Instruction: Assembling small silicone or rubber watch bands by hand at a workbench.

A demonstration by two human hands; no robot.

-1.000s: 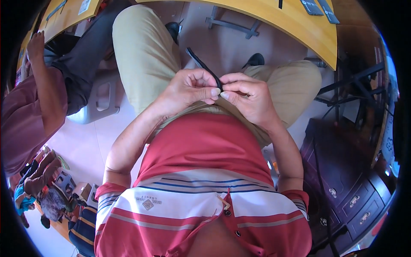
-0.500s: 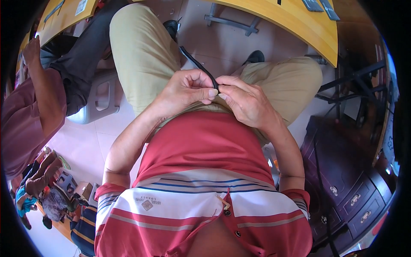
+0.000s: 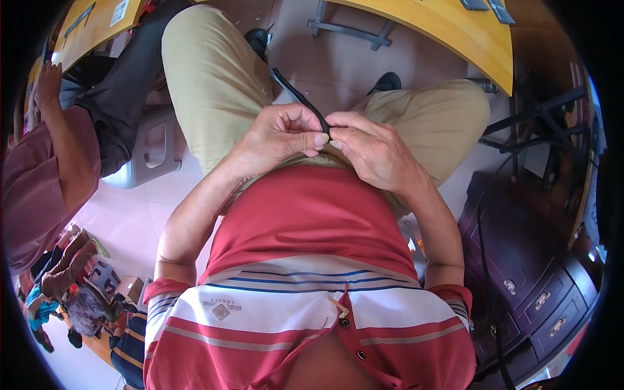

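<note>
A narrow black strip (image 3: 299, 96), bent in a slight curve with a paler edge near its far end, is held over my lap. My left hand (image 3: 279, 135) pinches it near its lower end between thumb and curled fingers. Right beside it, my right hand (image 3: 372, 148) is closed at the same lower end, fingertips pressed together on the strip. The two hands nearly touch. The strip's far end sticks out free, up and to the left, above my left knee. What exactly lies between the right fingertips is mostly hidden.
A yellow table (image 3: 455, 40) with dark flat pieces (image 3: 499, 12) on it curves along the far side. On the left, a person in a maroon top (image 3: 49, 162) sits on a grey plastic stool (image 3: 146, 156). Dark drawers (image 3: 520, 273) stand at my right. Other people sit at lower left.
My hands and the strip keep almost the same pose, with only a tiny shift. The view has tilted slightly. The neighbour's hand at the left has moved a little.
</note>
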